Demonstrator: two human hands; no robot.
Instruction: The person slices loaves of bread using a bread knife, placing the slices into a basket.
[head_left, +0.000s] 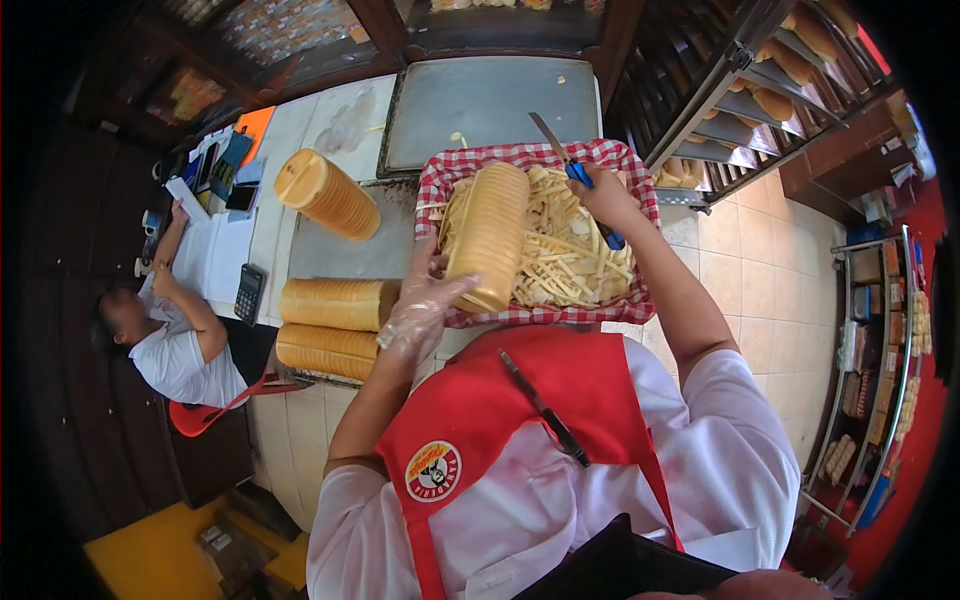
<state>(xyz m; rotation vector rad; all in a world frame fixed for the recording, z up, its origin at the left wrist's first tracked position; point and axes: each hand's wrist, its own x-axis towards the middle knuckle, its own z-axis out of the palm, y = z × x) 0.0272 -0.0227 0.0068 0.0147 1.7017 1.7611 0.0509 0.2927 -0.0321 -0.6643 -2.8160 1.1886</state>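
Observation:
A ridged cylindrical bread loaf (491, 232) lies over a basket lined with red-and-white checked cloth (637, 296). My left hand (421, 300), in a clear plastic glove, holds the loaf at its near end. Thin strips of bread crust (574, 259) fill the basket beneath it. My right hand (606, 196) grips a knife with a blue-and-black handle (579, 174) over the basket's right side. The blade points up and away, apart from the loaf. To the left, one loaf (330, 196) leans on a tray, and two more loaves (334, 306) lie side by side.
Behind the basket is a metal baking tray (495, 94) with a few crumbs. At left, a seated person (180, 337) is by papers, phones and a calculator (250, 292). A rack of bread loaves (772, 101) stands at upper right, with a stocked shelf (870, 375) farther right.

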